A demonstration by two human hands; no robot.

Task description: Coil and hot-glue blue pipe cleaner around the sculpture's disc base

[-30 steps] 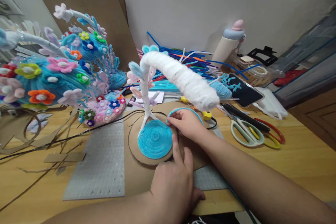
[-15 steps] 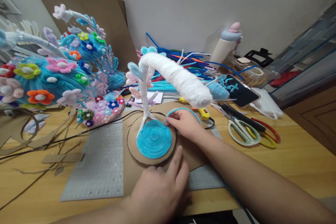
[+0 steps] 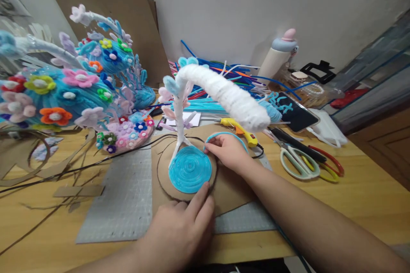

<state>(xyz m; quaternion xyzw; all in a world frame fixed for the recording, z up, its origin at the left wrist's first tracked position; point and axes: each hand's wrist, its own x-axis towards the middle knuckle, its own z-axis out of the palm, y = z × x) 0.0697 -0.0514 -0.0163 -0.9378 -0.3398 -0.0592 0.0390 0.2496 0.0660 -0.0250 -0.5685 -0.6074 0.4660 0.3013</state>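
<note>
Flowered models (image 3: 64, 89) stand far left. The left hand (image 3: 184, 222), half open and empty, extends its index finger to the near edge of the coil (image 3: 190, 175). The coil lies on the disc (image 3: 163, 181) at the stem's (image 3: 221, 88) foot. The right hand (image 3: 227, 153), fingertips closed, pinches the strip (image 3: 231, 135) beside the coil. Scissors (image 3: 290, 150) lie right.

Craft workspace, small; whether in a home or a studio we cannot say, the view showing little beyond one corner. We list: wooden table (image 3: 361, 204); grey gridded cutting mat (image 3: 117, 204); yellow glue gun (image 3: 250, 138); pale-handled scissors (image 3: 286, 151); fuzzy stems (image 3: 205, 106), many colours; flower-covered ornaments (image 3: 64, 104); cardboard sheets (image 3: 124, 21) against the wall (image 3: 205, 13). Personal effects, we note: phone (image 3: 296, 113), lidded bottle (image 3: 273, 63).
</note>
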